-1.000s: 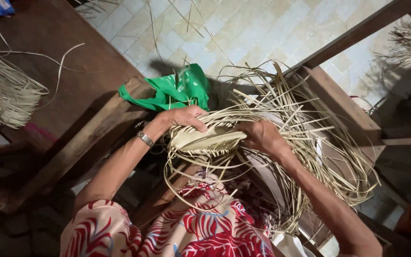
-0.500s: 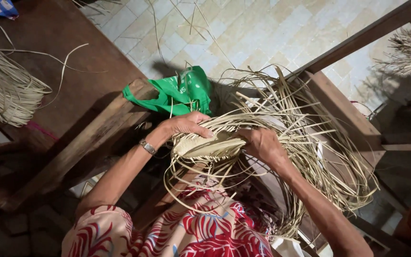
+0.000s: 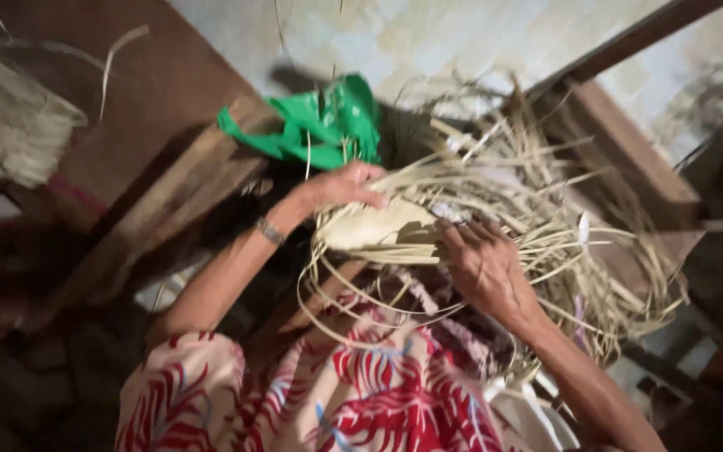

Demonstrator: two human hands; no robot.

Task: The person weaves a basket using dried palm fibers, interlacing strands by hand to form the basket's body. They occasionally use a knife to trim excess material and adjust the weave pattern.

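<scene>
Gripping a half-woven pale straw piece at frame centre: left hand closed over its upper edge, steadying it; right hand pinching strands at its right side, keeping the weave tight. Loose straw strips fan rightward. Green plastic bag above; straw bundle upper left.

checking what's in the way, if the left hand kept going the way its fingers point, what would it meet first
Probably the loose pale straw strips fanning out just past the fingertips of the left hand, which rests on the woven straw piece. Depth is unclear in this blurred view.
</scene>
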